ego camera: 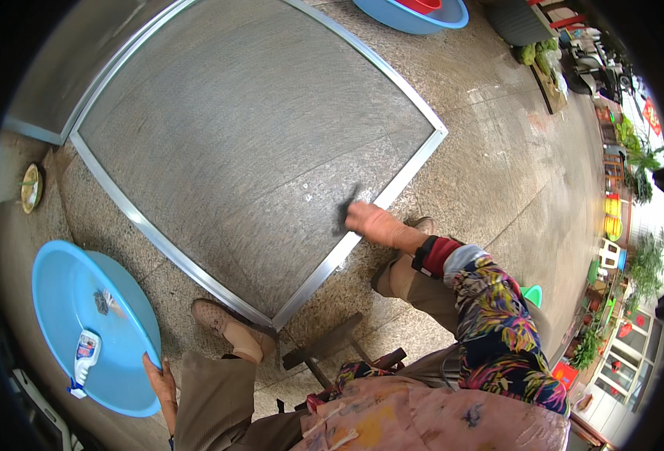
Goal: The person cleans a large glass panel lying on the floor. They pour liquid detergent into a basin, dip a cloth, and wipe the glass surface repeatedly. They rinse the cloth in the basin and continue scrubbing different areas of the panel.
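Note:
A framed mesh screen panel (253, 129) lies flat on the stone floor before me, its silver metal frame (332, 265) bent by the lens. My right hand (374, 222) is closed around a dark, motion-blurred brush-like tool (348, 211), held at the near right side of the panel. Pale wet-looking spots show on the mesh beside it. At lower left, my left hand (162, 380) grips the rim of a light blue plastic basin (121, 270), which stands tilted. Inside the basin are a white spray bottle (87, 352) with a blue trigger and a grey scouring pad (101, 303).
A wooden stool (323, 344) stands between my legs. Another blue basin (405, 17) holds a red basin (422, 4) at the top. A small dish (31, 188) rests by the left wall. Leafy vegetables (540, 56), a parked scooter (591, 70) and potted plants (585, 346) line the right.

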### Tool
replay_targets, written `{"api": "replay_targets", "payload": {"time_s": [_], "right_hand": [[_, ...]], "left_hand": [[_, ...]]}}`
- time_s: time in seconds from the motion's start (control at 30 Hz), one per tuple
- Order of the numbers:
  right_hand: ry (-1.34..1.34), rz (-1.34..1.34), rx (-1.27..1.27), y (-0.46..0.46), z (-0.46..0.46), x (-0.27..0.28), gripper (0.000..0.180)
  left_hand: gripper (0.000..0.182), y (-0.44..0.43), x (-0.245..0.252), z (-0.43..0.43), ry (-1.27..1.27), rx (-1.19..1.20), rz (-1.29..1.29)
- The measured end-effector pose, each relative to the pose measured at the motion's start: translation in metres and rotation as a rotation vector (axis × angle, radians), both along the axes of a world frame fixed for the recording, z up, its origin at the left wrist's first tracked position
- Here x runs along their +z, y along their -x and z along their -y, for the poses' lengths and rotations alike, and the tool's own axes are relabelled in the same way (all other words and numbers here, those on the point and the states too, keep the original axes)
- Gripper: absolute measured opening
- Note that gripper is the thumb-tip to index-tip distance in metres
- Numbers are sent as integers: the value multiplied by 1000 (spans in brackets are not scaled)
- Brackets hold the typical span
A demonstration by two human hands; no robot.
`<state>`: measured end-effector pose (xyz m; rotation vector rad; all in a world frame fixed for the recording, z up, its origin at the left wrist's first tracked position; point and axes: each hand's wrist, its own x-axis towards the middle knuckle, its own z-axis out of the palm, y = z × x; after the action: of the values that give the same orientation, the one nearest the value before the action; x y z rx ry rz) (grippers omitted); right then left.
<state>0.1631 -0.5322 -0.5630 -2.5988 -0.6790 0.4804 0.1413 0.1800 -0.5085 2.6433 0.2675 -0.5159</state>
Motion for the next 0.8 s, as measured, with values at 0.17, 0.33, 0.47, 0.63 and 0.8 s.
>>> {"api": "replay_targets", "payload": {"time_s": [0.17, 0.33, 0.47, 0.63, 0.8], "right_hand": [[316, 138, -273, -27, 82, -13, 23], [487, 122, -1143, -57, 208, -11, 19], [408, 203, -1339, -49, 228, -20, 23], [444, 80, -1565, -48, 225, -41, 29], [529, 89, -1593, -87, 245, -43, 29]], "left_hand": [[75, -33, 39, -1, -186, -204, -358], [81, -124, 80, 25, -252, -334, -605], [76, -207, 60, 54, 38, -158, -460], [89, -253, 31, 73, -111, 315, -373], [98, -254, 12, 81, -54, 421, -235]]}}
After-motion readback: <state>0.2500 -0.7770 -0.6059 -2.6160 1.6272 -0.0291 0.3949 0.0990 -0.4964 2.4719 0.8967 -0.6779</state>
